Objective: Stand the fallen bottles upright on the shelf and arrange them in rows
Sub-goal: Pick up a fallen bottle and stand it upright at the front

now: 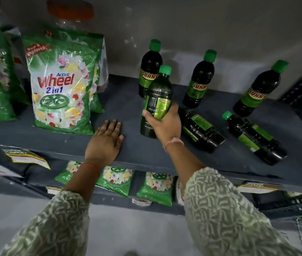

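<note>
Head view, looking down on a dark grey shelf (pixel 128 108).

Right hand (pixel 165 124), centre of frame: fingers wrapped around the lower body of a dark bottle with a green cap, the held bottle (pixel 156 100). Thumb lies across the left edge of its green label. The bottle is roughly upright, leaning slightly, cap up; whether its base touches the shelf cannot be told.

Left hand (pixel 105 141), just left of the held bottle and apart from it: flat on the shelf, palm down, fingers together and extended, holding nothing.

Standing bottles: three, all upright toward the back of the shelf. The rear left bottle (pixel 150 65) stands directly behind the held bottle and is partly covered by it. The middle bottle (pixel 199 80) stands to the right of centre. The far right bottle (pixel 259 89) stands in the upper right of the frame.

Fallen bottles: two, lying on their sides to the right of the right hand. The near fallen bottle (pixel 202 130) lies just beside the wrist, its cap end hidden behind the hand. The outer fallen bottle (pixel 255 137) lies further right, cap pointing upper left, apart from the first.

Left half of the frame: a green detergent pouch (pixel 61 85) stands on the same shelf, well apart from the bottles. Smaller green packets (pixel 155 187) lie on the shelf below.
</note>
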